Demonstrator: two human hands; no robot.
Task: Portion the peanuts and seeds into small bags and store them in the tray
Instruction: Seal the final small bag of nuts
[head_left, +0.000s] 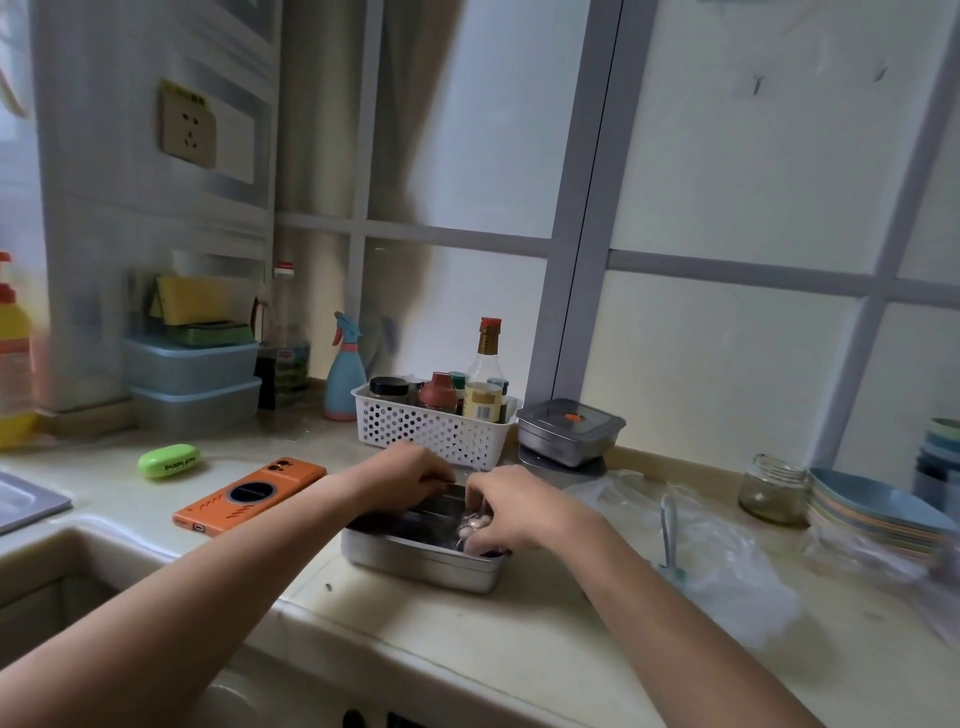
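Note:
A steel tray (415, 564) sits on the counter in front of me. My right hand (511, 512) reaches into its right side, fingers curled round a small clear bag of peanuts (472, 525) that lies in the tray. My left hand (410, 473) hovers over the tray's far edge with its fingers curled down; what they touch is hidden. Loose clear plastic bags (727, 561) lie on the counter to the right of the tray.
A white perforated basket (431, 431) of bottles stands just behind the tray, a lidded steel box (569, 431) beside it. An orange phone (249, 496) and a green case (169, 461) lie to the left near the sink (62, 561). A glass jar (774, 488) and stacked plates (872, 512) stand at right.

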